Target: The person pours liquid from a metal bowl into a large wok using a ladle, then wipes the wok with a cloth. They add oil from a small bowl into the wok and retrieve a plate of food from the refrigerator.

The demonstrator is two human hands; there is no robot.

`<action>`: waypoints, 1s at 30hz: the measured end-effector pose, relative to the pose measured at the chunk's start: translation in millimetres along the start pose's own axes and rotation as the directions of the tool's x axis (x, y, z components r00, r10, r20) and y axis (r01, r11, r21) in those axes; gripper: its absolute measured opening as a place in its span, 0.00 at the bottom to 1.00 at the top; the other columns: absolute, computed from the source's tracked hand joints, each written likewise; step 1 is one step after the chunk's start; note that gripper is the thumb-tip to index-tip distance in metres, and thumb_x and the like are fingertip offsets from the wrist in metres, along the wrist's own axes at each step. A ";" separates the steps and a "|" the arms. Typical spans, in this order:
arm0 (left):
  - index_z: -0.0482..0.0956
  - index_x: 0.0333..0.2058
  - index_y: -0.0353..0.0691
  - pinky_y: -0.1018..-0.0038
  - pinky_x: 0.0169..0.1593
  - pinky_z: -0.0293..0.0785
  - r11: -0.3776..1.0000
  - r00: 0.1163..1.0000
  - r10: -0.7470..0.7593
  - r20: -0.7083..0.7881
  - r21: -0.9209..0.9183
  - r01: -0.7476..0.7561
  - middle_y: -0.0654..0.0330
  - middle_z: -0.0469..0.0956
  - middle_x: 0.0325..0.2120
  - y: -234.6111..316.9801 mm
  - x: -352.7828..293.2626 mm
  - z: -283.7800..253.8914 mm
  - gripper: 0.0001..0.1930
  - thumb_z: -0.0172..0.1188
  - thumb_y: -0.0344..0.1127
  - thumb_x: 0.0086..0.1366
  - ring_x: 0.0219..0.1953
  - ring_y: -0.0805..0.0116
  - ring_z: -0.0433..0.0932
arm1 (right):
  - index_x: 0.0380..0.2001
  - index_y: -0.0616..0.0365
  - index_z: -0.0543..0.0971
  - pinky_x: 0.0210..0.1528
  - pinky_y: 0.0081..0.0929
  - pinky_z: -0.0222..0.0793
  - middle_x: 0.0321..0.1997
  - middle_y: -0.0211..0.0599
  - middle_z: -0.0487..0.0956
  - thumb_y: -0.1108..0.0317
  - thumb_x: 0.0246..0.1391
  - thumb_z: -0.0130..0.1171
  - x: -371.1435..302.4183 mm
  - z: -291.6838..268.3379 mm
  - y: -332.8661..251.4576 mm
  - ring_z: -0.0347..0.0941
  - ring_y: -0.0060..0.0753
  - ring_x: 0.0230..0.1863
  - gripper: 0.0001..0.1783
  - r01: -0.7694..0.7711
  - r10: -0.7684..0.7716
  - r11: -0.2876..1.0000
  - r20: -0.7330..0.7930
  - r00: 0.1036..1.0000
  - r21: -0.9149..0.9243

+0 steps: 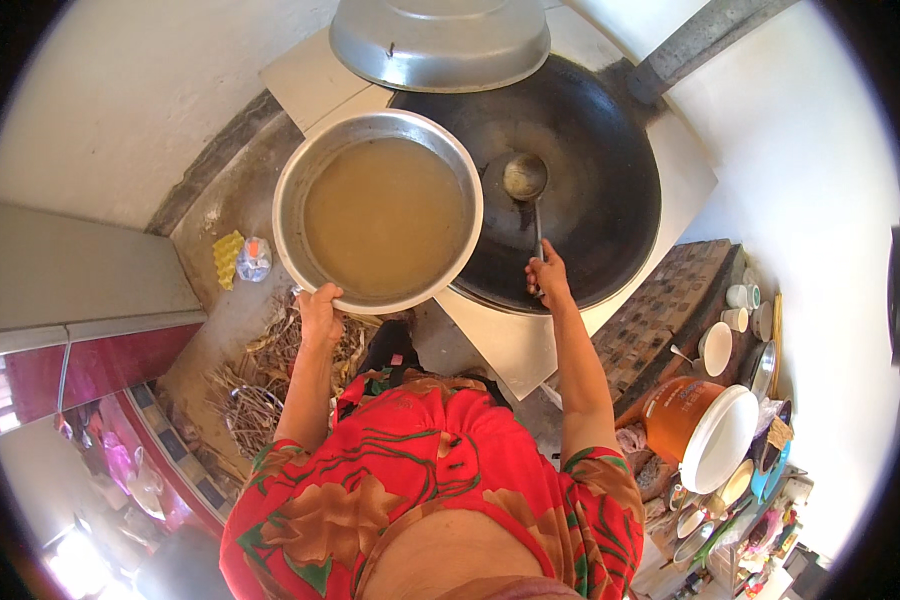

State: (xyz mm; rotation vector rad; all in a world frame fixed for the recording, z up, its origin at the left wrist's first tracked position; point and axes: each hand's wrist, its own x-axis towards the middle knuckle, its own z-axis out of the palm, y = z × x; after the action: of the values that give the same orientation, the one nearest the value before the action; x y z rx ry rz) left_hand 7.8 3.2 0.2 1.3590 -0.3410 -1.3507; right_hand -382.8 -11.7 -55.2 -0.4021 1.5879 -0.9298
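Observation:
My left hand point(320, 305) grips the near rim of a wide metal basin point(295, 190) filled with cloudy brown liquid, held over the left edge of the stove. My right hand point(547, 275) is closed on the handle of a metal ladle point(526, 178) whose bowl rests inside a large black wok point(600, 190) set in the white stove top. The wok looks nearly empty. A big metal lid point(440, 45) leans at the back of the stove, just beyond the basin.
Dry stalks and twigs point(255, 375) lie piled on the floor at the lower left, with a yellow sponge point(227, 255) and a plastic bag beyond. A brick ledge at the right carries an orange pot with a white lid point(705, 420), cups and bowls.

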 end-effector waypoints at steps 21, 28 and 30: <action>0.68 0.30 0.31 0.75 0.17 0.70 1.000 1.000 0.005 -0.018 0.019 -0.005 0.58 0.72 0.25 -10.0 8.3 -4.9 0.10 0.54 0.22 0.46 0.21 0.69 0.73 | 0.63 0.52 0.53 0.08 0.15 0.54 0.22 0.34 0.70 0.74 0.52 0.52 -140.0 17.8 -87.3 0.57 0.15 0.10 0.35 0.119 -0.271 0.920 0.387 0.881 0.373; 0.71 0.29 0.29 0.72 0.21 0.73 1.000 1.000 0.001 -0.008 0.031 0.000 0.58 0.73 0.24 5.1 -5.3 5.8 0.09 0.52 0.22 0.45 0.23 0.68 0.75 | 0.63 0.50 0.56 0.11 0.12 0.55 0.23 0.28 0.68 0.77 0.52 0.49 -147.4 38.5 -68.7 0.57 0.11 0.12 0.34 0.334 -0.293 0.942 0.397 0.870 -0.038; 0.71 0.32 0.27 0.70 0.21 0.75 0.999 1.000 0.013 0.012 0.035 -0.014 0.57 0.74 0.24 0.5 0.8 1.9 0.11 0.52 0.22 0.46 0.22 0.65 0.75 | 0.63 0.48 0.55 0.12 0.12 0.55 0.22 0.26 0.67 0.78 0.52 0.47 -138.4 39.2 -55.7 0.56 0.11 0.12 0.34 0.471 -0.397 0.876 0.398 0.827 -0.104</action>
State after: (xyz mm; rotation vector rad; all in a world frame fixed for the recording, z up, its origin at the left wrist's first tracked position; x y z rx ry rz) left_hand 6.7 1.5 0.7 1.3760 -0.3825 -1.3473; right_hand -324.8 37.9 78.7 -1.0580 1.2615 -0.9687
